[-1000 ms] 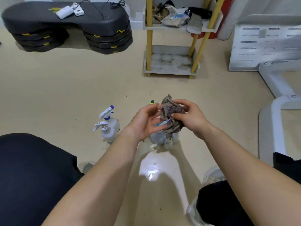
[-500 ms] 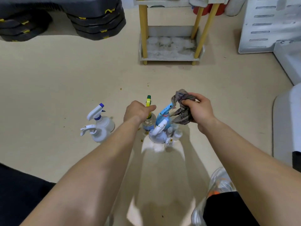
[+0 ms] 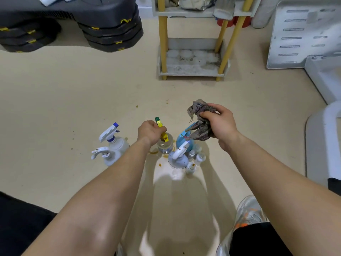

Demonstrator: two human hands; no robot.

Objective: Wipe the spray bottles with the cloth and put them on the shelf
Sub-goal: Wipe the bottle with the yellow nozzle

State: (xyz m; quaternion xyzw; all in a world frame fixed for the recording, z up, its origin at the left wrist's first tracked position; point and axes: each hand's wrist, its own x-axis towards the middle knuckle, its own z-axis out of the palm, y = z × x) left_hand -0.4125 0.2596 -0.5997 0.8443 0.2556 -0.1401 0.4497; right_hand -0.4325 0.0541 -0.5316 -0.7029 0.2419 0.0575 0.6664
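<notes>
Your L hand [image 3: 150,133] grips the clear spray bottle [image 3: 164,145] by its yellow trigger neck, standing on the floor [image 3: 73,100]; prob. light, slick plastic, so lift by the neck while your R hand [image 3: 219,124], clutching the soft cloth [image 3: 199,115], wipes.

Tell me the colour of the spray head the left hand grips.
Yellow spray head, green nozzle tip, in the left hand; head view.

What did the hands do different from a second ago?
The left hand let go of the cloth, moved away to the left, and now grips the clear bottle by its yellow top. The right hand kept hold of the cloth, now just above the blue bottle. The two white bottles and the shelf stayed put.
</notes>
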